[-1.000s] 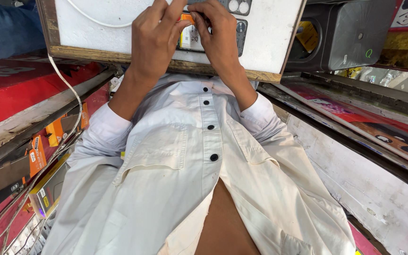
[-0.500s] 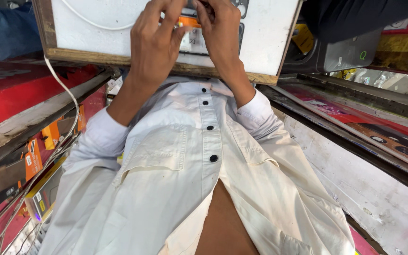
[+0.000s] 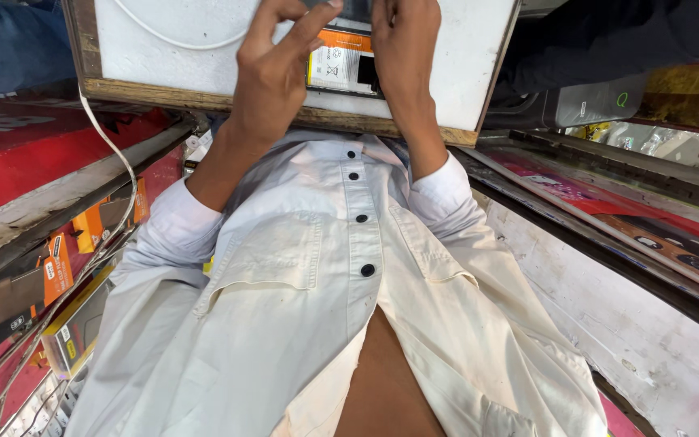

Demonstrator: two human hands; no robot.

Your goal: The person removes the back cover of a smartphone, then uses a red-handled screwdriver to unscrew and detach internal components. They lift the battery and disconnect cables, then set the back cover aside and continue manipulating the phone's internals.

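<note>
Head view, looking down the front of a white button shirt [image 3: 349,267] toward a small white desk [image 3: 171,65] with a worn wooden edge.

Both hands work at the top of the frame over an opened phone [image 3: 341,65] lying on the desk; its exposed battery shows a white label with an orange band above it, beside a dark cutout. The phone sits at the near middle of the desk, partly cut off by the top edge.

Left hand [image 3: 273,77]: fingers curled, thumb and forefinger drawn close as if pinching; whether something small is between them cannot be told. It hovers just left of the phone, touching or nearly touching its edge.

Right hand [image 3: 402,57]: fingers bent down onto the phone's right side, pressing or steadying it. No full grasp can be seen; fingertips are hidden at the frame edge.

A white cable [image 3: 115,154] runs across the desk top and drops off its left corner.

Lower left: stacked retail boxes [image 3: 58,259], orange, black and yellow, flat rectangular packs, beside a red surface [image 3: 18,162]. Right: a long red and pink printed banner [image 3: 633,218] under a dark rail. Upper right: a grey box [image 3: 600,101] with a small green mark.
</note>
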